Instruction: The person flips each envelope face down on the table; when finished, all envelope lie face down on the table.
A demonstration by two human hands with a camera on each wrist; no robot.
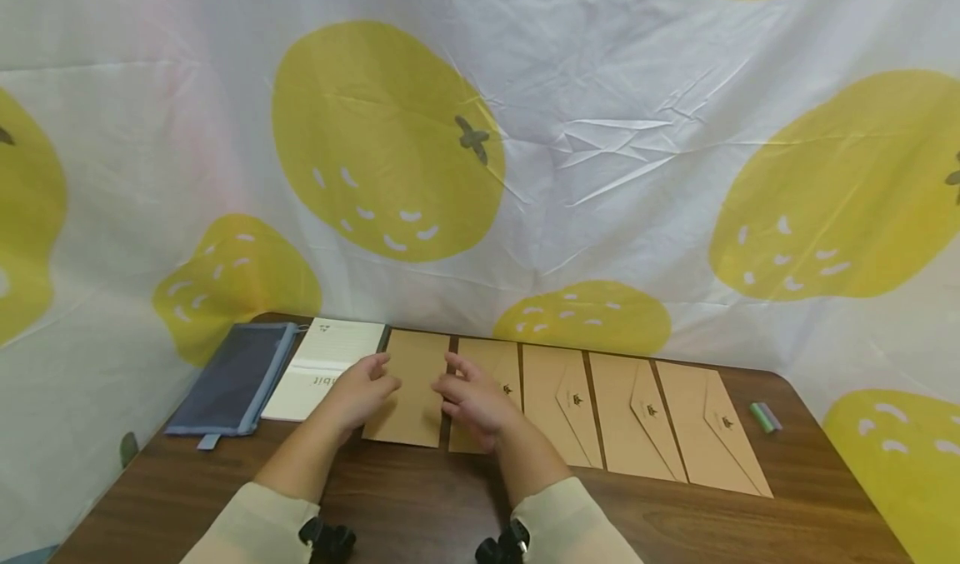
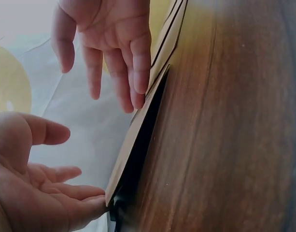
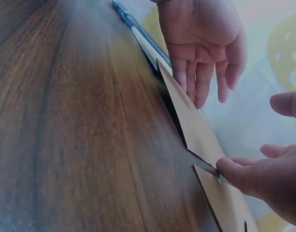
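Observation:
A plain-faced kraft envelope (image 1: 408,389) lies between the two hands. Its left side stands slightly above the table, with dark shadow beneath, as the left wrist view shows. My left hand (image 1: 363,393) is at its left edge, fingers loosely extended, the lowest fingertip against the near-left corner. On the opposite side my right hand (image 1: 476,401) has its fingers spread, and a fingertip meets the envelope's right edge in the right wrist view. Neither hand grips anything. Under the right hand lies a second envelope (image 1: 491,353), partly covered.
Several flap-side-up envelopes (image 1: 551,381) with crown prints continue the row rightward. An open notebook (image 1: 341,343) and a blue mesh pouch (image 1: 228,381) lie left. Small green and grey sticks (image 1: 765,416) sit far right. A fruit-patterned curtain (image 1: 600,214) hangs behind the brown table (image 1: 408,497).

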